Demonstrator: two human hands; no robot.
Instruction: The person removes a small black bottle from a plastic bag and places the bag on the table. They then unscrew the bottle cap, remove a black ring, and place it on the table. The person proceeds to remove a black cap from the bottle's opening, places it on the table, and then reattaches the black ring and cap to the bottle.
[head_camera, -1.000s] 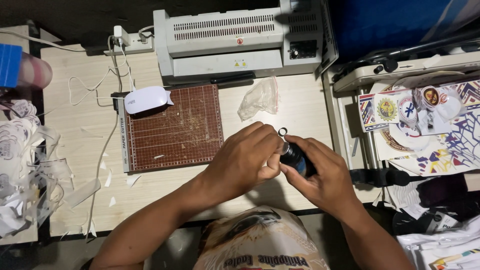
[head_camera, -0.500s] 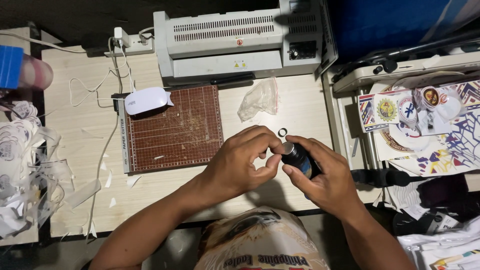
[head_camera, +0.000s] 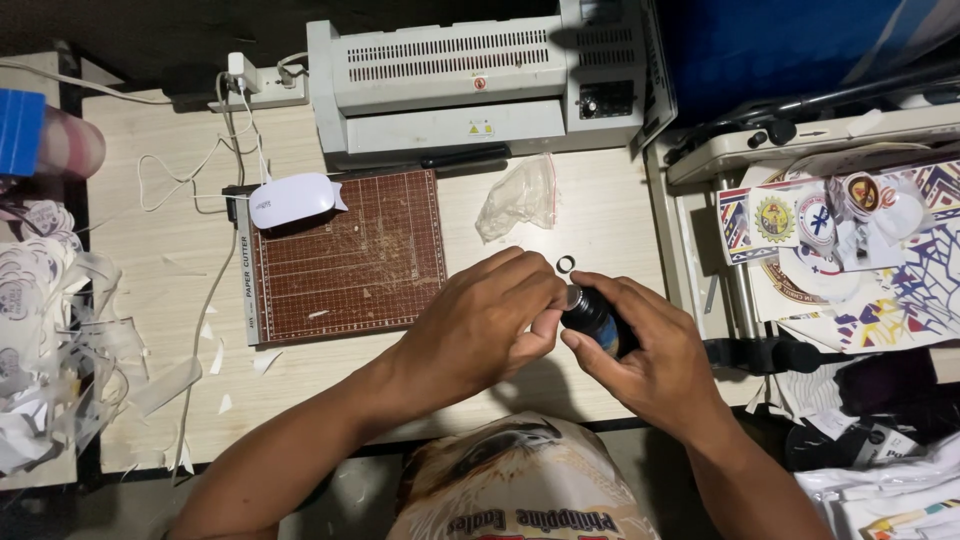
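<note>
Nearest to me, just this side of the paper cutter (head_camera: 340, 262), my two hands meet over the pale wooden table (head_camera: 620, 215). My right hand (head_camera: 655, 350) is curled closed around a small dark round object (head_camera: 590, 315), holding it to the right of the cutter's lower corner, and my left hand (head_camera: 485, 325) has its fingers pinched in against the top of that object, where a bit of shiny metal shows; I cannot tell whether anything separate sits between those fingertips. A small dark ring (head_camera: 566, 264) lies loose on the table just beyond my hands, to the right of the cutter. I judge the work is in the middle: the object is in hand and being fitted or adjusted at its top, and the ring is not yet on anything. Further out, a crumpled clear plastic bag (head_camera: 518, 200) rests right of the cutter's top edge, and a white oval device (head_camera: 292, 201) sits on the cutter's upper left corner. Behind the cutter stands the grey laminator (head_camera: 470, 80). Left of the cutter lie white paper scraps (head_camera: 50, 340); far right of it, printed round stickers (head_camera: 830, 225).
</note>
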